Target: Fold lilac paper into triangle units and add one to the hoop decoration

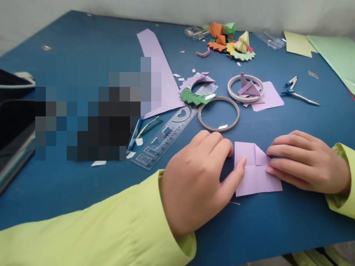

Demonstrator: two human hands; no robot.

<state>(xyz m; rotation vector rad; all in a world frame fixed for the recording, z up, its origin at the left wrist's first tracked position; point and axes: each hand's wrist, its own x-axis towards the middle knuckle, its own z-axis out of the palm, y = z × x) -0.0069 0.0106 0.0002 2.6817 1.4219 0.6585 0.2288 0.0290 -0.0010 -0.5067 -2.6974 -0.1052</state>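
Note:
A small light-purple square of paper [253, 179] lies on the blue table with a crease across its middle and its upper right corner folded inward. My left hand [199, 181] steadies its left side, the thumb on the sheet and the curled fingers at the edge. At the right edge, the fingertips of my right hand [307, 160] pinch the paper beside the folded corner; its thumb is mostly hidden. Just beyond lie a tape roll [202, 125] and, on another tape roll [230, 90], folded purple paper pieces [249, 88]. Several purple sheets [270, 99] are stacked there.
A clear stencil ruler [155, 153] lies left of my hands, near a large purple sheet [169, 88]. Behind stand a purple-green folded ring [195, 96] and colourful folded paper pieces [222, 40]. A blue-and-white compass [301, 96] lies at right. Part of the left side is pixelated.

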